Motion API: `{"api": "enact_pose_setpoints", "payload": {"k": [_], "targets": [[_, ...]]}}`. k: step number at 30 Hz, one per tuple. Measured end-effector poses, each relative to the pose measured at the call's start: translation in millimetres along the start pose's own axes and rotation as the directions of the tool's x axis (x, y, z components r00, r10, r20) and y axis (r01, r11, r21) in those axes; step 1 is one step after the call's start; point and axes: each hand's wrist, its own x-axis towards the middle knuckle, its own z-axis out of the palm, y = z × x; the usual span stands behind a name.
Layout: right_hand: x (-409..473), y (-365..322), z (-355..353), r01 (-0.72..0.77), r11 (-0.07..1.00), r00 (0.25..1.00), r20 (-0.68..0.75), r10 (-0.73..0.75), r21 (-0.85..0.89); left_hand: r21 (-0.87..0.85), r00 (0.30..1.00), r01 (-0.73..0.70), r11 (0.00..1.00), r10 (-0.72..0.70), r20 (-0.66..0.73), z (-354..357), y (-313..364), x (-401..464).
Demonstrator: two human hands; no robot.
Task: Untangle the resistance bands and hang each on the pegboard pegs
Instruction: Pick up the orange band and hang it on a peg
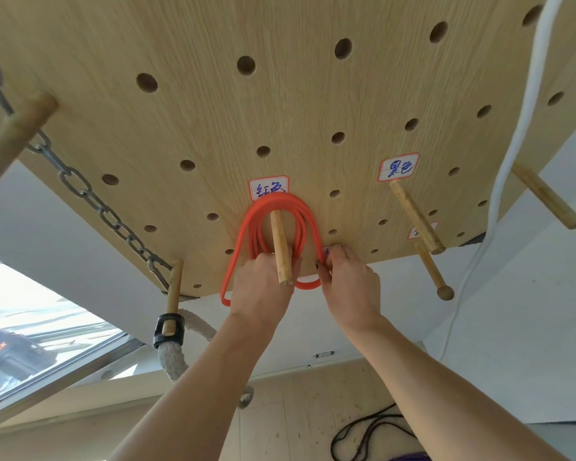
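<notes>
On the pegboard (213, 111), the largest thing in view, a red band (246, 224) is looped in several coils over a peg (281, 249) just below a label (269, 188) handwritten in blue. Taking that peg as landmark: the left hand (263, 287) sits at its lower left, fingers curled round the coils' left strands, the peg's tip showing in front of its knuckles. The right hand (350, 284) is just right of the peg, pinching the coils' right side near the board's lower edge. One loop hangs lower than the rest, left of the peg.

The step in hand looks like seating the red band on its peg. It seems nearly done; the next move probably calls for evening the coils, pushing them back toward the board so they cannot slide off the tip, then letting go with both hands.

Right of the peg, a second label (398, 167) sits above a bare peg (416, 217), likely meant for another band. Far below and right of the peg, a black band (369, 437) lies loose on the floor, apparently yet to hang.

Left of the peg, a chain (90, 197) runs across the board, and a rope (177, 357) hangs from a lower peg.

No containers are in view.
</notes>
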Motion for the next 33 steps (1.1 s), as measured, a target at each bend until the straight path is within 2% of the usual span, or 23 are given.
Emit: {"api": "enact_pose_setpoints", "payload": {"k": [7,9,11,14,17,18,20,21,22,23,24,25,26,28,30,33], "targets": [[7,3,-8,-0.059,0.998,0.981,0.184,0.06,-0.01,-0.06,0.999,0.042,0.997,-0.042,0.014,-2,9,2],[4,2,-9,-0.066,0.998,0.979,0.191,0.067,-0.011,-0.105,0.997,0.063,0.993,-0.058,0.05,-5,9,-1],[3,1,-9,-0.071,0.997,0.979,0.191,0.072,-0.015,-0.044,0.996,0.055,0.998,-0.052,0.079,-2,7,-1],[-1,-1,-12,-0.085,0.996,0.991,0.104,0.082,0.023,0.004,0.995,0.076,0.997,-0.077,0.061,2,3,0],[-32,-12,-20,-0.056,0.986,0.993,-0.098,0.072,0.155,-0.032,0.996,0.082,0.996,-0.08,0.049,2,5,1],[-49,-18,-20,-0.031,0.975,0.991,-0.122,0.059,0.219,-0.043,0.996,0.081,0.996,-0.079,0.045,1,6,0],[-86,-32,-13,-0.055,0.919,0.998,0.014,0.054,0.39,-0.051,0.997,0.073,0.996,-0.071,0.033,2,8,0],[-98,-36,-6,-0.177,0.844,0.982,0.151,0.115,0.506,-0.053,0.997,0.074,0.996,-0.072,0.034,2,8,0],[-102,-37,2,-0.398,0.649,0.916,0.318,0.244,0.648,-0.058,0.997,0.076,0.995,-0.074,0.037,2,8,0],[-97,-36,8,-0.607,0.31,0.787,0.502,0.358,0.731,-0.066,0.996,0.078,0.995,-0.075,0.043,2,7,1],[-88,-33,14,-0.71,-0.042,0.631,0.661,0.406,0.703,-0.077,0.995,0.085,0.993,-0.081,0.052,1,7,1],[-78,-30,17,-0.708,-0.282,0.527,0.75,0.399,0.648,-0.087,0.994,0.091,0.992,-0.086,0.06,0,6,1],[-69,-23,24,-0.672,-0.392,0.497,0.775,0.39,0.629,-0.091,0.994,0.094,0.991,-0.088,0.066,0,4,1],[-53,-13,33,-0.609,-0.453,0.535,0.759,0.373,0.651,-0.078,0.994,0.089,0.993,-0.083,0.078,2,0,2],[-44,-8,37,-0.595,-0.403,0.603,0.718,0.348,0.695,-0.067,0.992,0.097,0.993,-0.091,0.089,4,-3,4],[-44,-2,42,-0.617,-0.329,0.63,0.7,0.337,0.715,-0.075,0.99,0.11,0.991,-0.102,0.1,4,-4,5]]}}
